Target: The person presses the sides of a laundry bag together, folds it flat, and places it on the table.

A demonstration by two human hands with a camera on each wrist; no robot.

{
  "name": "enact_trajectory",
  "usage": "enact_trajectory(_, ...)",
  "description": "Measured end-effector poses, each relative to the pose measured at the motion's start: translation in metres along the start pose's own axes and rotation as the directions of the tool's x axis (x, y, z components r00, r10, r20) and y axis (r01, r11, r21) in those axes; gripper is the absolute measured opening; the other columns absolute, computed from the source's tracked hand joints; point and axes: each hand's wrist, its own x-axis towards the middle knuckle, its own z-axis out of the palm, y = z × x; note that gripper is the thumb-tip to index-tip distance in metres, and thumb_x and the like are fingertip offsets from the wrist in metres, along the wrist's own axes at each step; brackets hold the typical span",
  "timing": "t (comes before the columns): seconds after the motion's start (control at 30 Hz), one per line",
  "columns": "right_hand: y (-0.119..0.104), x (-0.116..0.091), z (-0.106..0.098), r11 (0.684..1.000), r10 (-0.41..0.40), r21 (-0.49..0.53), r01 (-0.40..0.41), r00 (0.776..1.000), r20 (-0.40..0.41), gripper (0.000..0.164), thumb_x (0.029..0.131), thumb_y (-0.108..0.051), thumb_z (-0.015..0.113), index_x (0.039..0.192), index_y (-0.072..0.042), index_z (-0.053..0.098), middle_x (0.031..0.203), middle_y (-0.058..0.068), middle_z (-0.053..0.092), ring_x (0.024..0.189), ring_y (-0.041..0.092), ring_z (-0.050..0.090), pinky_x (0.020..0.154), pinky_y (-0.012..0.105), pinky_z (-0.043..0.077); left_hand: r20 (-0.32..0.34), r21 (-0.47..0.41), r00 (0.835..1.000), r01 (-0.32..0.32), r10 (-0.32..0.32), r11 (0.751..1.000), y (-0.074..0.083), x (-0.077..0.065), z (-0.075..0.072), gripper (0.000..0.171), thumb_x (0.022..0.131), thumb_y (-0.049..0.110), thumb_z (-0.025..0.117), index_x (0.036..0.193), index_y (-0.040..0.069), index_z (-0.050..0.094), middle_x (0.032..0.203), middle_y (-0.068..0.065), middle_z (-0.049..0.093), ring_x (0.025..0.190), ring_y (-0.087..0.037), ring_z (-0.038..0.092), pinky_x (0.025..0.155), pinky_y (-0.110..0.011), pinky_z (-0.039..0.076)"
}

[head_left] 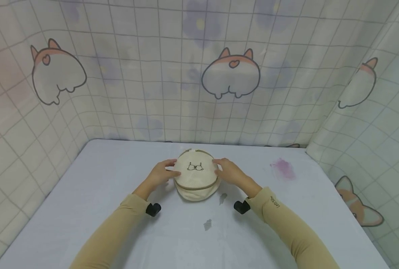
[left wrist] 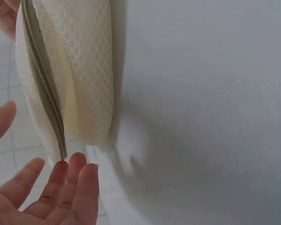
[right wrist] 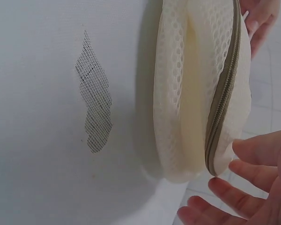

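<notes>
A round cream mesh laundry bag (head_left: 195, 175), with a line drawing of glasses on its top and a brown zipper (right wrist: 225, 89) round its side, sits between both hands on the white table. My left hand (head_left: 159, 174) is at the bag's left side; in the left wrist view its fingertips (left wrist: 60, 168) touch the zipper edge while the thumb stands apart. At the right side is my right hand (head_left: 231, 172), its thumb (right wrist: 253, 149) against the bag's top rim and its fingers loosely bent near the zipper edge. The bag's underside is hidden.
The white table (head_left: 172, 239) has a pink stain (head_left: 284, 168) at the right and grey patches (head_left: 207, 224) in front of the bag. A checked curtain with animal drawings (head_left: 231, 73) hangs behind and along the sides.
</notes>
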Motion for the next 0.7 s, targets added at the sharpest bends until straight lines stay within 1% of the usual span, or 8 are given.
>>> enact_trajectory(0.1, -0.002, 0.0, 0.002, 1.0, -0.014, -0.002, 0.014, 1.0, -0.015, 0.048, 0.106, -0.016, 0.055, 0.15, 0.003, 0.047, 0.15, 0.03, 0.045, 0.14, 0.044, 0.042, 0.116, 0.055, 0.033, -0.003, 0.022, 1.0, 0.001, -0.001, 1.0, 0.001, 0.0, 0.001, 0.067, 0.096, 0.02, 0.073, 0.154, 0.005, 0.044, 0.156, -0.022, 0.042, 0.132, -0.04, 0.053, 0.101, -0.049, 0.051)
enact_trajectory(0.2, -0.002, -0.002, 0.005, 0.999, -0.043, -0.001, 0.043, 0.999, -0.029, 0.05, 0.109, -0.021, 0.051, 0.151, 0.004, 0.044, 0.154, 0.028, 0.041, 0.143, 0.044, 0.038, 0.118, 0.054, 0.03, -0.015, 0.049, 1.0, -0.013, 0.013, 0.999, 0.002, -0.001, 0.005, 0.066, 0.097, 0.024, 0.071, 0.155, 0.006, 0.044, 0.159, -0.022, 0.037, 0.137, -0.042, 0.047, 0.108, -0.053, 0.045)
enact_trajectory(0.27, -0.002, -0.003, 0.008, 0.997, -0.072, -0.023, 0.072, 0.997, -0.029, 0.051, 0.11, -0.023, 0.048, 0.152, 0.004, 0.042, 0.157, 0.027, 0.038, 0.144, 0.043, 0.036, 0.119, 0.054, 0.029, -0.024, 0.086, 0.999, -0.043, 0.046, 0.995, 0.004, -0.002, 0.009, 0.065, 0.098, 0.026, 0.069, 0.154, 0.005, 0.044, 0.16, -0.024, 0.034, 0.139, -0.044, 0.044, 0.111, -0.056, 0.04)
enact_trajectory(0.37, -0.003, -0.005, 0.011, 0.993, -0.103, -0.064, 0.102, 0.994, -0.022, 0.054, 0.11, -0.026, 0.049, 0.154, 0.004, 0.04, 0.16, 0.025, 0.034, 0.146, 0.043, 0.033, 0.119, 0.054, 0.028, -0.029, 0.151, 0.994, -0.101, 0.107, 0.983, 0.006, -0.004, 0.015, 0.064, 0.099, 0.026, 0.068, 0.153, 0.003, 0.044, 0.16, -0.026, 0.033, 0.143, -0.045, 0.037, 0.117, -0.057, 0.031)
enact_trajectory(0.47, -0.006, -0.007, 0.013, 0.986, -0.131, -0.109, 0.128, 0.991, -0.018, 0.055, 0.109, -0.027, 0.051, 0.155, 0.002, 0.04, 0.162, 0.022, 0.032, 0.147, 0.045, 0.029, 0.119, 0.056, 0.027, -0.018, 0.223, 0.987, -0.153, 0.161, 0.963, 0.008, -0.006, 0.019, 0.064, 0.1, 0.026, 0.066, 0.154, 0.001, 0.043, 0.161, -0.026, 0.031, 0.147, -0.044, 0.03, 0.12, -0.057, 0.024)
enact_trajectory(0.53, -0.008, -0.008, 0.014, 0.981, -0.15, -0.13, 0.146, 0.989, -0.019, 0.056, 0.109, -0.028, 0.052, 0.155, 0.0, 0.04, 0.163, 0.02, 0.03, 0.148, 0.046, 0.026, 0.118, 0.058, 0.027, -0.002, 0.265, 0.981, -0.185, 0.192, 0.946, 0.009, -0.008, 0.021, 0.062, 0.102, 0.028, 0.063, 0.154, 0.001, 0.042, 0.161, -0.027, 0.029, 0.148, -0.045, 0.027, 0.12, -0.059, 0.022)
enact_trajectory(0.6, -0.009, -0.007, 0.016, 0.972, -0.172, -0.165, 0.167, 0.985, -0.017, 0.056, 0.109, -0.03, 0.051, 0.155, -0.001, 0.041, 0.164, 0.019, 0.029, 0.148, 0.048, 0.024, 0.118, 0.06, 0.027, 0.018, 0.314, 0.974, -0.219, 0.225, 0.924, 0.011, -0.01, 0.022, 0.06, 0.105, 0.029, 0.058, 0.155, 0.001, 0.04, 0.162, -0.027, 0.028, 0.148, -0.046, 0.027, 0.119, -0.06, 0.024)
enact_trajectory(0.7, -0.011, -0.007, 0.018, 0.959, -0.196, -0.211, 0.19, 0.98, -0.01, 0.057, 0.109, -0.033, 0.05, 0.156, -0.002, 0.039, 0.166, 0.017, 0.026, 0.149, 0.049, 0.021, 0.117, 0.063, 0.025, 0.052, 0.386, 0.962, -0.267, 0.268, 0.883, 0.012, -0.012, 0.024, 0.058, 0.109, 0.032, 0.05, 0.157, 0.002, 0.038, 0.164, -0.025, 0.026, 0.148, -0.047, 0.027, 0.116, -0.064, 0.027)
